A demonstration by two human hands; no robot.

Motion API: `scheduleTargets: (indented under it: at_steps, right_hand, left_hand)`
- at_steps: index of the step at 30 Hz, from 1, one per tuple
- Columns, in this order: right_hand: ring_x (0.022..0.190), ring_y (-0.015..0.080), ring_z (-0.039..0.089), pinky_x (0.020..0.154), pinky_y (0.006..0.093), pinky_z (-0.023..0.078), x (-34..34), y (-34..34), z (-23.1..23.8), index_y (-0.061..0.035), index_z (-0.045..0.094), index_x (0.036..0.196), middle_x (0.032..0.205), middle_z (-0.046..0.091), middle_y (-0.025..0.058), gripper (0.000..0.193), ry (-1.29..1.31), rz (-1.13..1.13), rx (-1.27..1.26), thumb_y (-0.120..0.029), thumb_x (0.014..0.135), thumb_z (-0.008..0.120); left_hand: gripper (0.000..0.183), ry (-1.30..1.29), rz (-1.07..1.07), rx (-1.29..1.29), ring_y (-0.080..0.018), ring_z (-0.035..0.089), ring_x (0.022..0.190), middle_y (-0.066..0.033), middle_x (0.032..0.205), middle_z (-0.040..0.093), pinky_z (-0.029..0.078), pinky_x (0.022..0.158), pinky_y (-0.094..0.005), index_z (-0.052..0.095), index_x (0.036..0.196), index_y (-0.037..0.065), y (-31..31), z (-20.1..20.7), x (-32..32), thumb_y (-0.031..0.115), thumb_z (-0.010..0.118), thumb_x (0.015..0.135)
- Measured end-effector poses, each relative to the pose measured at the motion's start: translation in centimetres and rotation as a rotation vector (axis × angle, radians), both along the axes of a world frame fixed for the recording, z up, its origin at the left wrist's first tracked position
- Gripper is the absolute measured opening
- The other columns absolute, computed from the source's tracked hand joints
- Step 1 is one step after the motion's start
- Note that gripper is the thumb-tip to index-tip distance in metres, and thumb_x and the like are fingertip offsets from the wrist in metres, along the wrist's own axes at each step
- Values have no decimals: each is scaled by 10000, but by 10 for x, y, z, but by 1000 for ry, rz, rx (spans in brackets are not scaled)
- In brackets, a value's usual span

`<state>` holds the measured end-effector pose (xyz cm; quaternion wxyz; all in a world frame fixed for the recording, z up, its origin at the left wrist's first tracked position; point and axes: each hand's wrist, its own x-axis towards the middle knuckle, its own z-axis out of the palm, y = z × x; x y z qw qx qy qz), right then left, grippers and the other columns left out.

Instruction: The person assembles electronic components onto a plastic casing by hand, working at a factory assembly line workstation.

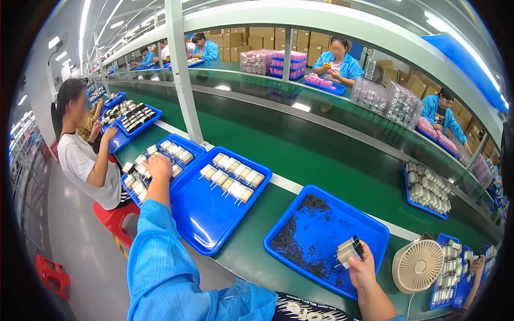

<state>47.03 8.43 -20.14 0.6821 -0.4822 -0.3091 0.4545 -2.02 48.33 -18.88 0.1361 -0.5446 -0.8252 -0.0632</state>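
My left hand (159,167) reaches into a blue tray (199,151) of white plug adapters, its fingers bent down around one of them. The palm and back of the hand hide most of that adapter. My right hand (364,270) grips a small row of white plug adapters (348,252) with metal pins and a dark end, held above another blue tray (326,198). Small, thin black pieces (286,238) lie scattered in that tray. Between my hands, a third blue tray (193,227) holds rows of white plug adapters (235,176) at its far end.
A beige fan (418,266) stands right of my right hand. Beyond the trays runs a green conveyor belt (257,125), with a tray of adapters (428,187) on its far right. A metal post (184,75) rises behind the left trays. A co-worker (88,155) sits at left.
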Motion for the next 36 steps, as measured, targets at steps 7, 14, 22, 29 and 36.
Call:
scheduleTargets:
  at_steps: [7,14,22,29,36]
  right_hand:
    - [1014,212,598,903,360,487,-1,-1,4,-8,476,1226,1107,598,104,594,79,80,-37,-3,703,758]
    - [1024,200,591,922,362,468,5,-2,5,-17,482,1219,1112,600,93,555,126,80,-7,-12,730,746]
    - [1066,212,573,956,375,448,0,-9,12,-22,456,1247,1149,575,96,606,365,211,79,-15,717,750]
    - [1256,230,436,1064,391,346,0,-12,16,-39,351,1397,1383,415,114,869,335,209,222,-118,658,802]
    - [1263,266,437,1039,394,383,4,2,-1,-56,383,1351,1379,431,114,745,299,75,348,-265,735,745]
  left_hand:
    - [291,75,-130,188,-290,435,1232,-114,1179,611,203,1073,-541,582,1102,78,10,-29,-13,195,434,881]
    - [508,-235,-112,453,-405,485,1091,-234,1185,491,404,942,-459,513,1175,-4,-6,-10,23,208,730,768]
    - [618,-693,-1379,266,-307,567,1022,-172,1110,551,476,848,-389,457,1217,45,-186,53,255,198,779,713]
    - [843,-591,-1750,-86,-393,554,944,-214,1126,471,495,792,-412,334,1393,56,-274,44,366,34,741,656]
    - [1054,-936,-1822,-160,-360,403,1128,-195,1235,426,371,1002,-399,211,1445,25,-277,15,384,73,800,572]
